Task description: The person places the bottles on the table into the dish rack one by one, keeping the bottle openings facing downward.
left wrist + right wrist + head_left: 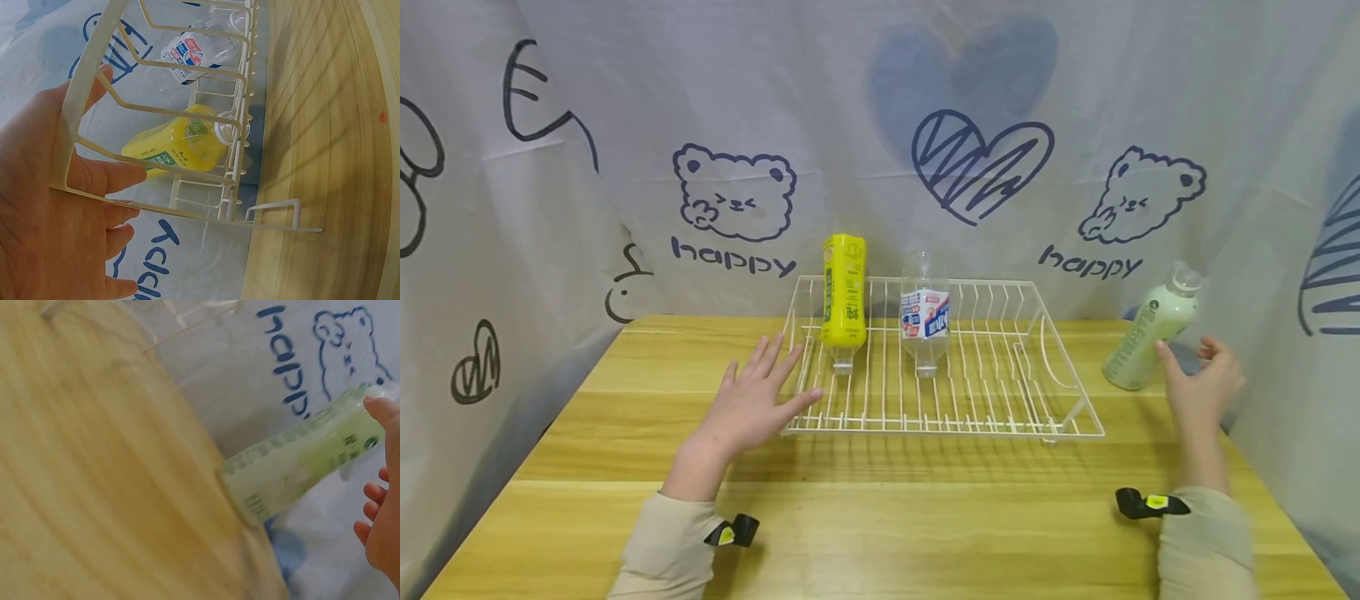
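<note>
Beige sleeves extend over the table, left hand splayed by the white rack, right hand with thumb and fingers parted at the green bottle standing rightward, seemingly light, squeezable, perhaps slick, best held round its middle.

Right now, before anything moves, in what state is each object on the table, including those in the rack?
Yellow labelled bottle: upside down in the rack, neck lowest.
Clear labelled bottle: upside down in the rack, neck lowest.
Pale green bottle: base down, clear top up, outside the rack.
White wire rack: standing on the wooden table, holding two bottles.
</note>
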The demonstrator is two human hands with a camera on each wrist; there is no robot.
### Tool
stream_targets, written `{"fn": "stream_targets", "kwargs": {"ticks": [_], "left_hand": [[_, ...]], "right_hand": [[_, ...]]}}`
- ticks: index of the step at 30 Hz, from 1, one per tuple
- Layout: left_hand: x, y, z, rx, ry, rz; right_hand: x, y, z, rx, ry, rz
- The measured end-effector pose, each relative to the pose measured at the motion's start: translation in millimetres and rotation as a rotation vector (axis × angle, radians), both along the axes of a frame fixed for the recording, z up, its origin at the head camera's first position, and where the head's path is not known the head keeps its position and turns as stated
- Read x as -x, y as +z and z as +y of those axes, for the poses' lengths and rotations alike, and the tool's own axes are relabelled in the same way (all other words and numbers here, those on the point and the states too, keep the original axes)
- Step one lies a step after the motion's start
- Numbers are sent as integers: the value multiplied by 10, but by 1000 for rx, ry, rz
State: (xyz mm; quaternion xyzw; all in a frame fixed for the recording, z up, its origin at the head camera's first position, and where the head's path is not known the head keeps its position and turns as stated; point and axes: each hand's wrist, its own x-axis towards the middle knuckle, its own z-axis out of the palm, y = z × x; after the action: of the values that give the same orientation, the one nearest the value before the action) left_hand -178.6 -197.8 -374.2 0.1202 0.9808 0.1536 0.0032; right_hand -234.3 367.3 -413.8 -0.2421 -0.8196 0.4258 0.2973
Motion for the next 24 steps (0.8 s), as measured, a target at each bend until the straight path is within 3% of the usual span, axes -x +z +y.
{"fn": "stream_targets", "kwargs": {"ticks": [11,19,24], "left_hand": [[14,-15,-5,-1,-5,4],[11,-12,-10,-3,-3,1],[4,-5,-11,-7,-4,7]], "right_hand": [[92,-332,186,-19,183,-347],[180,-465,170,-82,229,-429],[250,-482,127,-91,230,-430]]}}
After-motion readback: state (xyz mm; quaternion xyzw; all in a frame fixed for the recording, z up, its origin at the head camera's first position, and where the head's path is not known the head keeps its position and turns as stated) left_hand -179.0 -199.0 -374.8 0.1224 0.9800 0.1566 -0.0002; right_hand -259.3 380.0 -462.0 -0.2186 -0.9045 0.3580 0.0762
